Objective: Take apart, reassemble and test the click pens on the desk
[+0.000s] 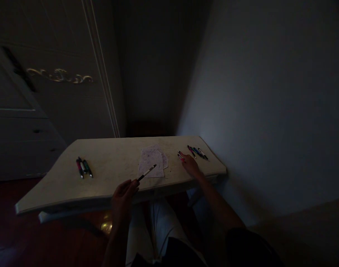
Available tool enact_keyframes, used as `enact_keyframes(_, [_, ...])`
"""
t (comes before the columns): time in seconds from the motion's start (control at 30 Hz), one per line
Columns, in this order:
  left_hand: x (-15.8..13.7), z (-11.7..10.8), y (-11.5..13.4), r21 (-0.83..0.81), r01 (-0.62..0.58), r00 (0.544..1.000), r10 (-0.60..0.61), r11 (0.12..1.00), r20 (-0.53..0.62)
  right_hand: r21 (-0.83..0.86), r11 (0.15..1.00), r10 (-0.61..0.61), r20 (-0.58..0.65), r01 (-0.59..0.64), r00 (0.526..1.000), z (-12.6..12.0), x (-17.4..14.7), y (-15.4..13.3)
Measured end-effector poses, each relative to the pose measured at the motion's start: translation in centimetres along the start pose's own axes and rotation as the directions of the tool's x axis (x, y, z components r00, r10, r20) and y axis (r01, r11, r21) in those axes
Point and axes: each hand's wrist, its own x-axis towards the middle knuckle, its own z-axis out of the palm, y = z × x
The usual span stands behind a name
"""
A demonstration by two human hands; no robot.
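Observation:
My left hand point(126, 189) is in front of the table's near edge, its fingers pinched on one end of a black-and-white pen point(147, 172). The pen slants up to the right, over the papers. On the right part of the table, my right hand point(190, 165) has its fingers closed around a pink pen point(181, 157); a second pen end shows just beside it, and the fingers hide part of both. Printed papers point(151, 159) overlap in the middle of the tabletop. Several pens point(197, 152), pink, blue and white among them, lie beyond my right hand.
Another group of pens point(84, 167), pink, white and green, lies on the left of the pale table point(111, 159). A wall point(255, 111) borders the table's right side. A cabinet with gilt ornament point(61, 76) stands behind on the left. The room is dim.

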Motion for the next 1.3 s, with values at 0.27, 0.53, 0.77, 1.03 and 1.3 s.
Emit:
enact_keyframes(0.27, [-2.2,0.4,0.2,-0.217,0.220,0.975,-0.209,0.951,0.071,0.396,0.900,-0.161,-0.087,0.183,0.983,0.7,-5.0,-5.8])
enact_keyframes(0.53, [-6.4,4.4,-0.4,-0.207,0.402,0.871,-0.303,0.892,0.386,0.827,0.528,-0.358,0.013,0.191,0.933,-0.6,-13.6,-13.1])
enact_keyframes(0.77, [-5.9,3.4,-0.5,0.277,-0.049,0.929,-0.058,0.960,0.366,0.811,0.563,-0.286,0.009,0.160,0.958,1.0,-14.5,-13.5])
enact_keyframes(1.03, [-6.0,0.7,-0.6,0.557,-0.255,0.865,-0.071,0.790,0.497,0.818,0.574,-0.064,0.106,-0.050,0.992,2.6,-15.5,-11.2])
enact_keyframes(1.3, [-5.1,-1.3,0.8,0.354,-0.047,0.922,-0.096,0.934,0.376,0.829,0.543,-0.239,0.302,-0.131,0.923,0.4,-16.4,-12.3])
